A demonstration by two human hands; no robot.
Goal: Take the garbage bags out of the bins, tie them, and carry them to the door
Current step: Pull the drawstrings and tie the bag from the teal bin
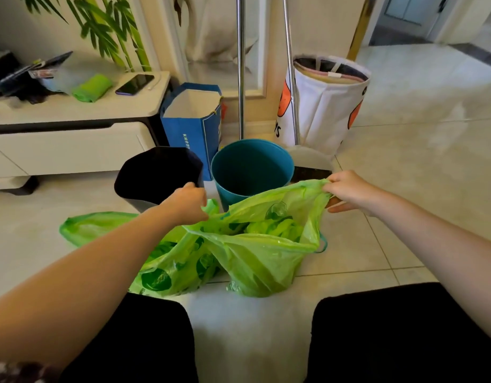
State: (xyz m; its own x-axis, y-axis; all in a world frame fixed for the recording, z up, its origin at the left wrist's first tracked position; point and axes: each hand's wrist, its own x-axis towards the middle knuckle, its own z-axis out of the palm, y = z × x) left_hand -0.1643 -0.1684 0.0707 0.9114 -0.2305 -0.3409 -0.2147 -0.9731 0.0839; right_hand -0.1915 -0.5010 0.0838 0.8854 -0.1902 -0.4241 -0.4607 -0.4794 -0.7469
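Blue bin (251,168), black bin (156,175) behind green bag (261,244); both hands gripping rim

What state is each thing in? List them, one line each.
Left hand: gripping the bag's rim.
Right hand: gripping the bag's opposite rim.
Right green bag: on the floor, mouth open, untied.
Left green bag: on the floor, untied.
Teal bin: upright, unlined.
Black bin: upright.
Blue paper bag: upright, open.

white fabric bin (326,111) letters "YS", blue paper bag (192,134) characters unreadable
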